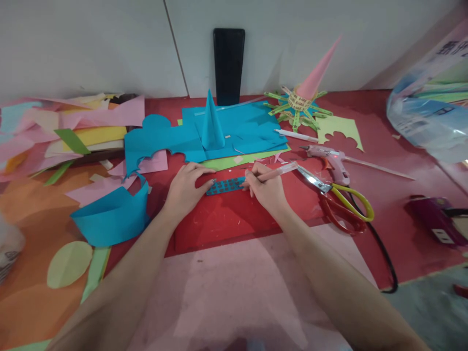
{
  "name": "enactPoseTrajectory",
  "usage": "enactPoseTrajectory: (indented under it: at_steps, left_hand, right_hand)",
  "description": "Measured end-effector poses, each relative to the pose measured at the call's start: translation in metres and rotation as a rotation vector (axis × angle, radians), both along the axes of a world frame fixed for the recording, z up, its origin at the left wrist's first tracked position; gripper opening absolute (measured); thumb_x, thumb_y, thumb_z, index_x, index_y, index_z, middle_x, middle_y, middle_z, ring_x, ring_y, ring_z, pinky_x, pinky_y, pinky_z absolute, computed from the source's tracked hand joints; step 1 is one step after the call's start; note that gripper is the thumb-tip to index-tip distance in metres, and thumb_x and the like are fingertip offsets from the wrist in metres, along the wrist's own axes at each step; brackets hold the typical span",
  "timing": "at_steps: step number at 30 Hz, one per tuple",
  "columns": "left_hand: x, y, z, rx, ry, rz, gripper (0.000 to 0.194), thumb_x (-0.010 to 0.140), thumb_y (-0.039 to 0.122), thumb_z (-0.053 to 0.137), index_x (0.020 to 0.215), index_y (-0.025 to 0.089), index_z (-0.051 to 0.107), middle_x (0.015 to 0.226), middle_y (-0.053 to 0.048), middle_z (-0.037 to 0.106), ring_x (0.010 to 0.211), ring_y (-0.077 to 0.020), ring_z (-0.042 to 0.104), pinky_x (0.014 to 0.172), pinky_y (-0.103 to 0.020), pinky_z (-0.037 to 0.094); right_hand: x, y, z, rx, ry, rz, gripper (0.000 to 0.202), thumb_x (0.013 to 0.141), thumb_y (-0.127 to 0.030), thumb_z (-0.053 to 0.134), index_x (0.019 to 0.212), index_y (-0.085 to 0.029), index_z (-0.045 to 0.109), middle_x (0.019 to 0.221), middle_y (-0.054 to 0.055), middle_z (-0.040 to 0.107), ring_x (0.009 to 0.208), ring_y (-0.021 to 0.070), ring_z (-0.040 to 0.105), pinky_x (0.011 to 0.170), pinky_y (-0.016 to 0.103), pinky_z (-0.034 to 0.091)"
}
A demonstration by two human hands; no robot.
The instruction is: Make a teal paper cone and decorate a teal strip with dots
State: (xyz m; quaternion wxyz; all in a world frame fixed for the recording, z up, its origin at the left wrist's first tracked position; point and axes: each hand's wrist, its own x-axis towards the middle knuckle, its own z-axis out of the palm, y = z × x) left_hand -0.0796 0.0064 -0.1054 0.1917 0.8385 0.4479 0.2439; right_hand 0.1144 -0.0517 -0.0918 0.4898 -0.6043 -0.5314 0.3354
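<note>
A narrow blue paper strip (226,185) with rows of dark marks lies on red paper (215,219) in front of me. My left hand (188,187) pins the strip's left end under its thumb, fingers curved beside it. In my right hand (266,187) is a pen (283,170) with a pale barrel, pinched with its tip down at the strip's right end; the fingers hide the tip. Behind the strip, a blue paper cone (212,126) stands on blue sheets (252,126). To the left sits a curled blue paper band (113,214).
Scissors (325,187) and a pink glue gun (334,163) lie at right, a black cord trailing forward. Farther back stand a pink-coned paper piece (302,100) and a phone (229,66) against the wall. Paper scraps (73,126) pile up left; a plastic bag (431,112) rests right.
</note>
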Motion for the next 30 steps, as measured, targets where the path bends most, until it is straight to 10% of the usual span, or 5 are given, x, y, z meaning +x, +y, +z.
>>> enactPoseTrajectory:
  at_steps: [30]
  left_hand:
    - [0.0008, -0.0005, 0.0024, -0.002, 0.032, -0.002, 0.023, 0.082, 0.035, 0.050, 0.099, 0.023, 0.061, 0.097, -0.004, 0.057, 0.094, -0.0182, 0.053, 0.086, -0.034, 0.040]
  right_hand:
    - [-0.0001, 0.0003, -0.0042, 0.033, -0.018, -0.050, 0.028, 0.079, -0.025, 0.047, 0.054, -0.022, 0.033, 0.039, -0.007, 0.041, 0.049, 0.0146, 0.062, 0.043, 0.020, 0.045]
